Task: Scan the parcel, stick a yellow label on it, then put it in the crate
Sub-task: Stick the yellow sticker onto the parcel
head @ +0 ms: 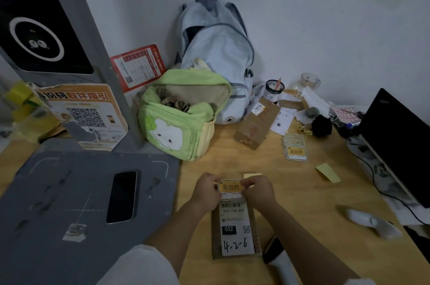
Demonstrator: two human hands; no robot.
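Yellow label (230, 187) above flat parcel (236, 230)

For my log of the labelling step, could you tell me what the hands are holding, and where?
Both hands pinch one yellow label above the parcel: left hand at its left edge, right hand at its right edge.

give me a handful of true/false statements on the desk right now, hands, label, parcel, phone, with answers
1. Both hands pinch one yellow label, left hand on its left edge, right hand on its right. True.
2. The label is held over the far end of the parcel. True.
3. The parcel lies on the grey scanner base. False: it lies on the wooden desk, right of the base.
4. The phone lies on the grey base. True.
5. The stack of spare labels sits left of the green bag. False: it sits to the right.
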